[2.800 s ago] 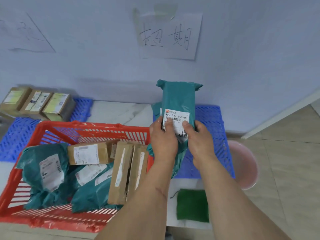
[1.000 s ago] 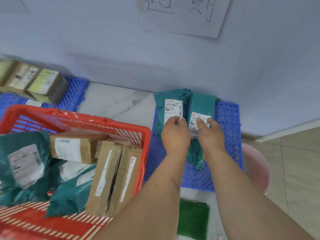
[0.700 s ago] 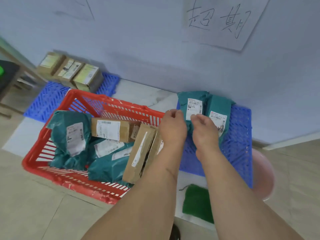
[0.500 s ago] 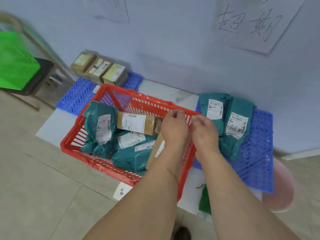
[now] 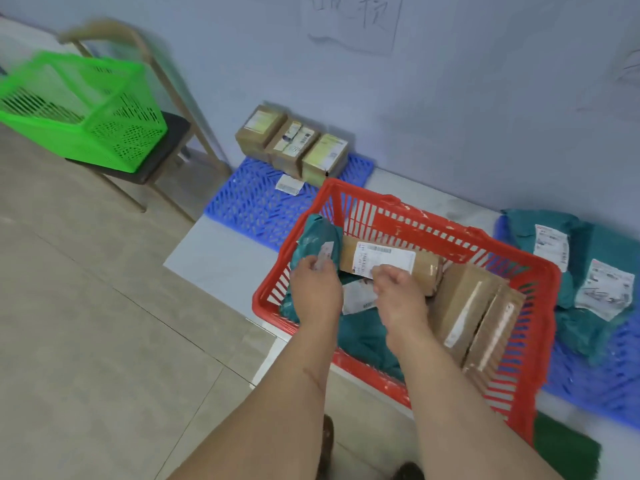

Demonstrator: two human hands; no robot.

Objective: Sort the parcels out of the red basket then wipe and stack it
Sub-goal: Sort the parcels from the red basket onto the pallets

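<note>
The left hand's fingers [image 5: 313, 266] curl onto the top of a teal bag parcel [image 5: 317, 244] that leans against the near-left corner of the red basket [image 5: 540, 327], apparently taking hold of it by its upper end so it can be lifted out. The right hand [image 5: 398, 292] hovers over the long brown box [image 5: 391, 263] with its fingers curled under; whether they grip the box or only rest on it, I cannot tell.

The basket sits on the floor between 2 blue pallets, which puts both sorting spots within reach. 3 cardboard boxes [image 5: 292, 145] stand on the left pallet [image 5: 256, 206], and teal bags [image 5: 588, 275] lie on the right pallet [image 5: 595, 386], so the sorting looks to go by packaging. Several parcels remain inside, including 2 upright brown boxes [image 5: 481, 317]. A green cloth [image 5: 564, 448] lies near the basket's corner, probably for wiping.
</note>
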